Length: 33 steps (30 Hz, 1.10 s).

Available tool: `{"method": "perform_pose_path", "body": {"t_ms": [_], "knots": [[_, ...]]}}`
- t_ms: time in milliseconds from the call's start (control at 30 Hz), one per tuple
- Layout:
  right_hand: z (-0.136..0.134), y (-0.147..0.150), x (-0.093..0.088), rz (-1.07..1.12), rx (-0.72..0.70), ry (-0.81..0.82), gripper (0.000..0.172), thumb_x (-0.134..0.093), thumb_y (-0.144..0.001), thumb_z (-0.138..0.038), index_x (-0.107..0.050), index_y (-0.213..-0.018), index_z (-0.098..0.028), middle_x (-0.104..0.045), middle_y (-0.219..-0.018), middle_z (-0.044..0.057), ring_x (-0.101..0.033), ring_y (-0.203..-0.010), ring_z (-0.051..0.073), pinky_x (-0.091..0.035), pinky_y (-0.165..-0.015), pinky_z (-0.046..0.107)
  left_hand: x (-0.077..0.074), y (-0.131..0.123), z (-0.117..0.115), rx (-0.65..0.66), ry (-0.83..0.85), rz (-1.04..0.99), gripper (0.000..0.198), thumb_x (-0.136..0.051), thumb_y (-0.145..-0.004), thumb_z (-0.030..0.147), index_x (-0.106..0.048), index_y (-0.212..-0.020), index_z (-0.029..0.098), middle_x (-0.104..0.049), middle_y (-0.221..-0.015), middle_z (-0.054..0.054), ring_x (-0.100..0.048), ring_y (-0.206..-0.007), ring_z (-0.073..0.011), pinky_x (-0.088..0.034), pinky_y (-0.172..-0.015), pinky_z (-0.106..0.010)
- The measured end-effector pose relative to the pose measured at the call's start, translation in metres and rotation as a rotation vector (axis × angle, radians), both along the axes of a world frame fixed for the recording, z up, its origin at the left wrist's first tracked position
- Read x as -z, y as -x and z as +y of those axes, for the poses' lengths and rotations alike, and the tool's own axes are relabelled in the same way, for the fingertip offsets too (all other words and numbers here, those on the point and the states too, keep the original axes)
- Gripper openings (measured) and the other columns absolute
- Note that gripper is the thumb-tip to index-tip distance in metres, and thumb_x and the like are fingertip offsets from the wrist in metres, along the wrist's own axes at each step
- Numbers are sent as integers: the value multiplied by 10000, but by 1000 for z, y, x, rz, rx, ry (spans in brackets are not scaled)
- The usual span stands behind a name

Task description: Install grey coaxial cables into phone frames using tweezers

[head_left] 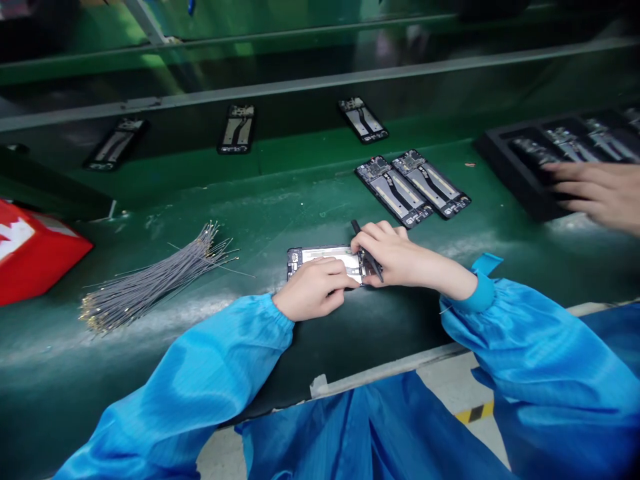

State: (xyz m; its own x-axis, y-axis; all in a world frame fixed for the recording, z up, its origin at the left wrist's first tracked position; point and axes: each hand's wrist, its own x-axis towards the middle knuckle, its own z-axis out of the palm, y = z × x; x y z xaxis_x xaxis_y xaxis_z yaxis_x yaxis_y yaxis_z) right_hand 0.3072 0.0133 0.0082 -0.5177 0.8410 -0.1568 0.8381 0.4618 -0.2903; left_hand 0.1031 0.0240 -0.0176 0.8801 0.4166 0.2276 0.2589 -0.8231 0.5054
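An open phone frame (320, 256) lies flat on the green mat in front of me. My left hand (313, 288) rests on its near edge with the fingers curled and the fingertips pressed onto the frame. My right hand (400, 257) is closed on black tweezers (367, 252), their tip pointing down at the frame's right end. Both arms wear blue sleeves.
A bundle of thin grey cables (150, 280) lies left of the frame. Two phone frames (413, 187) sit side by side beyond my right hand, three more lie on the far belt (239, 128). A black tray (530, 167) sits right, another person's hand (600, 193) over it. Red box (30, 250) at left.
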Motion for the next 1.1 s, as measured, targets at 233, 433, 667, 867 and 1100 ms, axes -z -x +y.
{"method": "perform_pose_path", "body": {"t_ms": [233,433,667,867,1100], "knots": [[-1,-7,4,92,-73,-51,307,-617,-742,-406,-458,-925,-219,-499,-981,68,-414,-931,249,-292,-712,328,3,-4,-2,-149,-8,35,159,-415,-777,124,-567,-814,155,-542,-767,-35,-493,-739,-156,-415,-679,-263],[5,1,-4,-52,-160,-87,315,-627,-738,-380,-475,-950,-203,-496,-995,82,-420,-905,245,-291,-647,304,0,-6,-2,-161,-17,76,132,-425,-773,123,-548,-802,159,-539,-777,-31,-494,-735,-154,-417,-681,-261],[3,7,-8,-125,-119,-62,287,-616,-708,-280,-446,-928,-207,-478,-1017,80,-411,-898,243,-240,-572,269,1,-6,-1,-150,-18,70,145,-418,-776,122,-559,-788,155,-537,-768,-35,-493,-745,-162,-413,-694,-270],[1,12,-9,-88,-19,27,305,-587,-676,-248,-424,-931,-217,-464,-996,60,-401,-900,237,-244,-602,263,-2,-3,1,-44,28,12,176,-407,-763,109,-571,-757,173,-533,-721,-12,-481,-703,-141,-399,-656,-249],[-5,10,-4,22,-14,-13,328,-579,-714,-297,-437,-993,-199,-478,-1021,80,-409,-939,245,-301,-699,317,-3,0,-3,-28,37,-46,159,-422,-766,142,-579,-774,170,-539,-743,-30,-489,-744,-155,-413,-686,-272]]}}
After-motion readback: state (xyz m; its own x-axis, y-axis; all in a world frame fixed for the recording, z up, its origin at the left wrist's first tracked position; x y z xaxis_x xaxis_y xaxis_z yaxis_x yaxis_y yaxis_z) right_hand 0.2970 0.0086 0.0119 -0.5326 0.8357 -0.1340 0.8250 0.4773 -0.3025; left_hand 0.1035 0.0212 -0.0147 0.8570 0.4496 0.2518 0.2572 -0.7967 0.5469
